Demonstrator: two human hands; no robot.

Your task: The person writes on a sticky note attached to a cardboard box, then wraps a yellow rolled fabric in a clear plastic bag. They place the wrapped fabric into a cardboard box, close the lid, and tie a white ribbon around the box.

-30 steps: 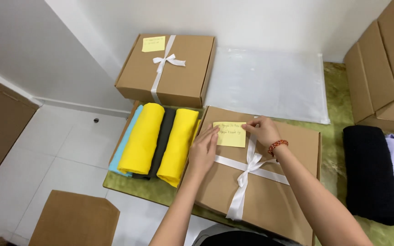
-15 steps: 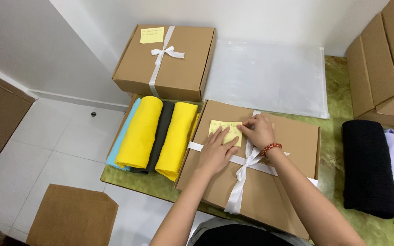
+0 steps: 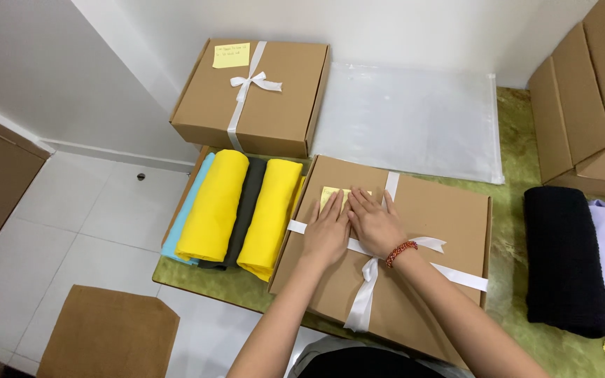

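On green table (image 3: 512,210) by white wall (image 3: 400,28): left hand (image 3: 327,234), right hand (image 3: 376,224) flat, fingers spread, pressing yellow note (image 3: 332,196) onto ribboned box (image 3: 421,210).

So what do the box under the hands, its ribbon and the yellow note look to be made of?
Box: brown corrugated cardboard, matte, with folded edges. Ribbon: white, faintly shiny, likely satin fabric. Yellow note: thin matte paper, pressed flat under the left hand and right hand.
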